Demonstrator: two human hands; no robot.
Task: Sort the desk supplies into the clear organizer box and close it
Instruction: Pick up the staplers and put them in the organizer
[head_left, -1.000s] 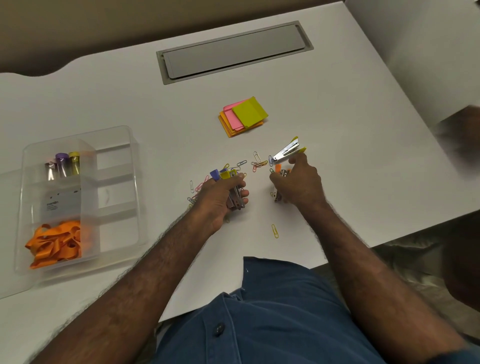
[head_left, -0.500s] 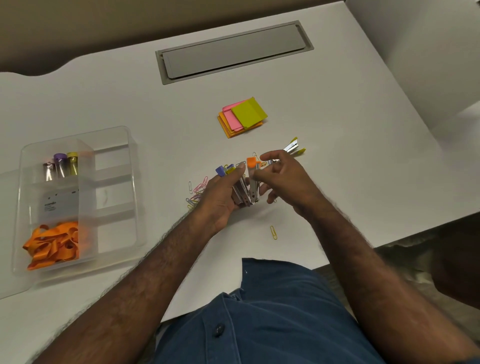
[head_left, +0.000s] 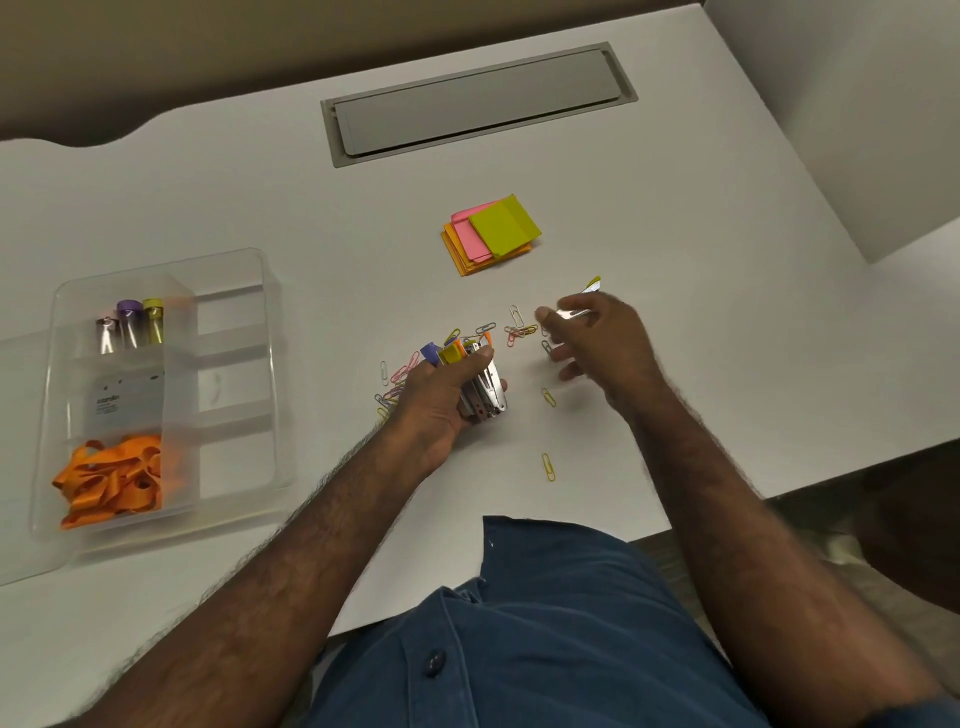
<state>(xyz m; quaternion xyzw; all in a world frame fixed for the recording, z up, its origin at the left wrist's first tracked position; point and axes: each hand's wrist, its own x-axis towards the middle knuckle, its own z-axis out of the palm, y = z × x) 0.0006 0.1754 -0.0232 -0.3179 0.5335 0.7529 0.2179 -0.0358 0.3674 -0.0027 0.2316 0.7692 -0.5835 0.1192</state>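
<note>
Gathering step: left hand (head_left: 441, 400) grips bundled mini staplers (head_left: 485, 387); right hand (head_left: 597, 343), beside them, pinches another stapler (head_left: 582, 306); next, carry to organizer box (head_left: 260, 374).

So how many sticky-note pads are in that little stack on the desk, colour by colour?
Orange pad: 1
Pink pad: 1
Yellow-green pad: 1
Total: 3

Right hand (head_left: 597, 348) motion-blurred, covering most of a small stapler (head_left: 592, 285). Organizer box (head_left: 270, 364) lid cut off at left edge.
</note>
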